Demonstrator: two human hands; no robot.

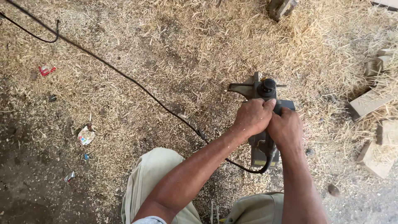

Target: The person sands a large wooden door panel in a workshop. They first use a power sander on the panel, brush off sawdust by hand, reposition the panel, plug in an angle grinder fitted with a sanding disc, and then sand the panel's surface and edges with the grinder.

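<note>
Head view:

- Left hand [251,117] closed over the top of an electric hand planer [263,124], fingers wrapped around the front of its body just behind the black round knob [268,86].
- Right hand [285,129] clamped on the same planer, just beside the left hand and touching it, covering the rear grip.
- Planer standing on the ground a little right of centre, dark grey, long axis running away from the body; knob and a flat metal front plate [242,88] showing beyond the hands, rear end with a yellowish label [261,162] showing below them.
- Black power cord [124,74] leaving the planer's rear in a loop near the right wrist, then stretching diagonally across the ground to the upper left corner.
- Both forearms bare, reaching forward from the bottom edge; knees in light khaki trousers [149,182] beneath them.
- Ground covered with pale wood shavings [186,49], thickest at the top and right; darker bare earth at lower left.
- Several rough wood blocks [367,103] lying among the shavings at the right edge, well apart from the planer.
- Small scraps of litter on the left: a red wrapper [46,70] and a crumpled white-and-coloured packet [86,135].
</note>
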